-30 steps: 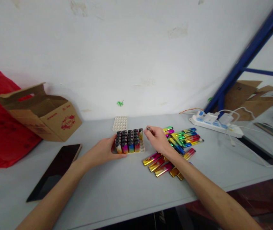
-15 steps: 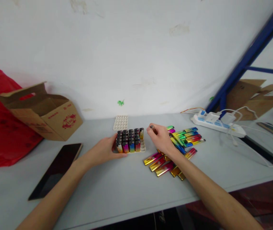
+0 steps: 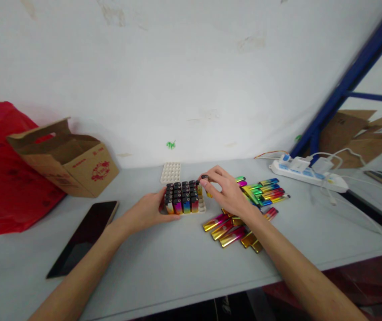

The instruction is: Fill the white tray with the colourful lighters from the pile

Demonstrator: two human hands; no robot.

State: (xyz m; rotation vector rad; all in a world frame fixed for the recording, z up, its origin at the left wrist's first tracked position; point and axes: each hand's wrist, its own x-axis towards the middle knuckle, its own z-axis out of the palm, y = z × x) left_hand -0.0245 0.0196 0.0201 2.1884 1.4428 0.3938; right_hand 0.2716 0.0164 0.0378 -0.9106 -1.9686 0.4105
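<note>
Several lighters [image 3: 186, 205] with black tops and shiny, multicoloured bodies stand upright in rows in a white holed tray [image 3: 202, 207]. My left hand [image 3: 149, 208] is closed around the left side of this filled tray, thumb along its front. To the right of the tray, my right hand [image 3: 226, 189] pinches one gold lighter [image 3: 208, 191] upright, black top upward, beside the back of the partly filled right column. Under and beyond my right forearm lies a loose pile of metallic lighters [image 3: 233, 236], partly hidden by the arm.
A second white holed tray [image 3: 171, 172] lies by the wall. At left are a black tablet-like device [image 3: 84, 238], an open cardboard box [image 3: 87, 171] and a red bag [image 3: 6, 178]. A white power strip [image 3: 308, 174] with plugs and cables lies at right.
My right hand has moved slightly left, bringing the gripped lighter upright near the tray's right column. My left hand still holds the tray. The whole view has shifted slightly.
</note>
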